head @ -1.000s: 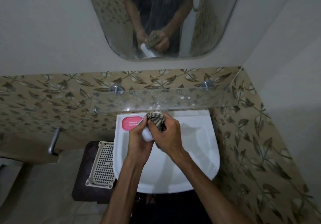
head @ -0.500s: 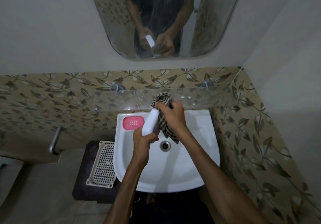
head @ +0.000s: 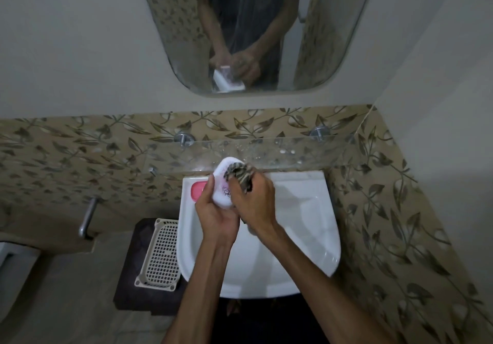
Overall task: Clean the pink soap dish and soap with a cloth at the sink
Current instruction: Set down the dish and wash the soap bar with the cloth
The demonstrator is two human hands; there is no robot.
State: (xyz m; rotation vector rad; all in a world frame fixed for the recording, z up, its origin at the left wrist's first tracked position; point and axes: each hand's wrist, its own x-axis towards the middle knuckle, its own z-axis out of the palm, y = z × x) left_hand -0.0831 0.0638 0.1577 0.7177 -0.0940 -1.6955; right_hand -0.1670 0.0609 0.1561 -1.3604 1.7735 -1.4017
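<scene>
Your left hand [head: 216, 214] grips the white soap [head: 222, 183] from below, over the back of the sink [head: 306, 226]. Your right hand [head: 254, 201] is closed on the striped cloth [head: 238, 174], pressing it against the soap's face. The pink soap dish [head: 198, 189] rests on the sink's rear left corner, partly hidden behind your left hand.

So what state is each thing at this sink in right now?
Soap: white, lifted above the basin, gripped in the left hand.
Cloth: checked, bunched in the right hand, pressed on the soap.
Pink soap dish: empty, resting on the sink rim's back left corner.
Mesh basket: upside down beside the sink.
</scene>
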